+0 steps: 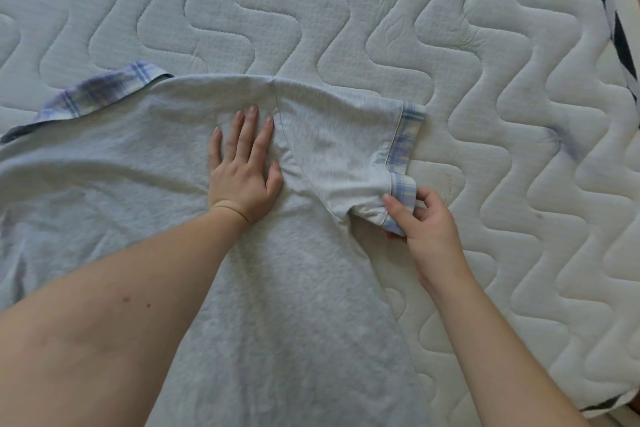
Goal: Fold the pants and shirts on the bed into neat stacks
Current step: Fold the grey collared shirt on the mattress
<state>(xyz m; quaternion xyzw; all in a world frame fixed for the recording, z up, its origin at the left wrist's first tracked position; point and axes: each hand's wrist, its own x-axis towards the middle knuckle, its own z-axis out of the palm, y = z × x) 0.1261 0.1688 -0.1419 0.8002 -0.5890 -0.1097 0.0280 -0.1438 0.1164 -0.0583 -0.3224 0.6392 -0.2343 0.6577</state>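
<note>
A light grey short-sleeved shirt (145, 184) with a blue plaid collar (104, 92) lies spread on the white quilted mattress (311, 10). Its right sleeve (346, 156) points to the right and ends in a blue plaid cuff (407, 135). My left hand (242, 166) presses flat on the shirt near the shoulder seam, fingers straight. My right hand (426, 222) pinches the lower corner of the plaid cuff between thumb and fingers. The shirt's left side runs out of view.
The mattress's right edge (620, 45) with dark trim runs down the right side of the view. A faint dark smudge (561, 140) marks the quilting to the right of the sleeve. Bare mattress lies beyond and right of the shirt.
</note>
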